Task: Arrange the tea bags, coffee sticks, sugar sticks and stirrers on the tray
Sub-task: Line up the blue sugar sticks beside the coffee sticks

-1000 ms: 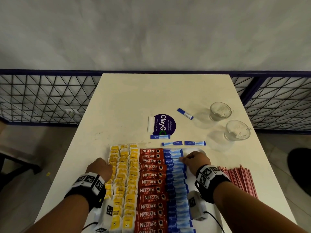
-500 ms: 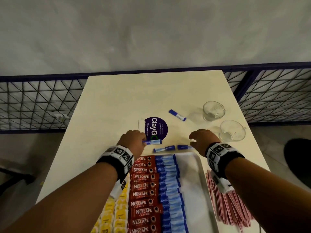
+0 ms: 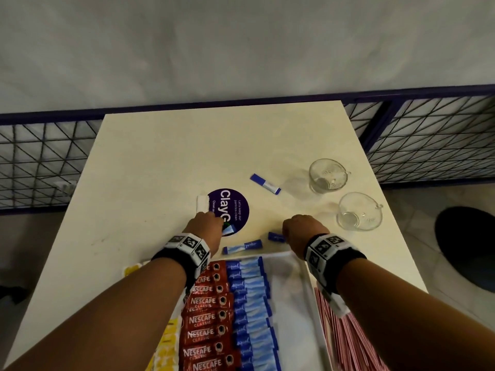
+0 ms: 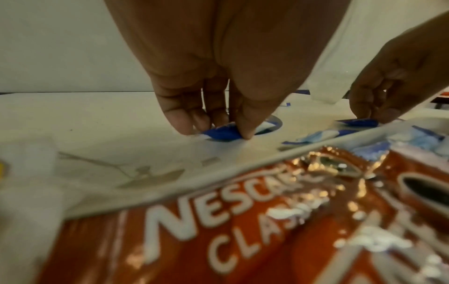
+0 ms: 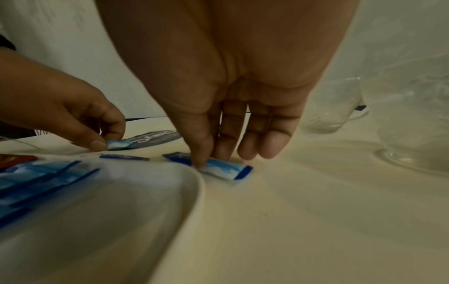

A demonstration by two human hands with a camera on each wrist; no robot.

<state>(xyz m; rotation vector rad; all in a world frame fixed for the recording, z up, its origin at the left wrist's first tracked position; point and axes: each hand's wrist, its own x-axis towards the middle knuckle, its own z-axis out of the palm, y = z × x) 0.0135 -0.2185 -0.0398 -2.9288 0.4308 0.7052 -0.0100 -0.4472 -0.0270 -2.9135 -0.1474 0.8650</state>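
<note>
Two loose blue sugar sticks lie on the table just beyond the tray's far rim, and each hand is on one: the left hand (image 3: 207, 228) pinches a sugar stick (image 4: 222, 132) between thumb and fingertips at the near edge of the round purple sticker (image 3: 235, 207), while the right hand (image 3: 301, 231) pinches the other stick (image 5: 218, 169) with its thumb and forefinger hard by the tray's far right corner, its other fingers hanging straight above it. Both hands grasp sticks; neither looks lifted clear of the table yet. To do this step well, I judge each pinch should sit near the middle of the packet so it comes up flat rather than folding, then the stick should be turned to match the blue sugar column (image 3: 251, 303) lying between the wrists and laid at its far end. A third stick (image 3: 242, 247) lies between the two hands, just outside the tray (image 3: 308, 266), and a fourth stick (image 3: 265, 183) sits further out beyond the right hand, near the two glass cups (image 3: 328, 175); both need collecting next. The coffee sticks (image 3: 206, 317) lie under the left wrist, and the stirrers (image 3: 348, 341) lie off the tray beneath the right forearm, apparently not yet placed
</note>
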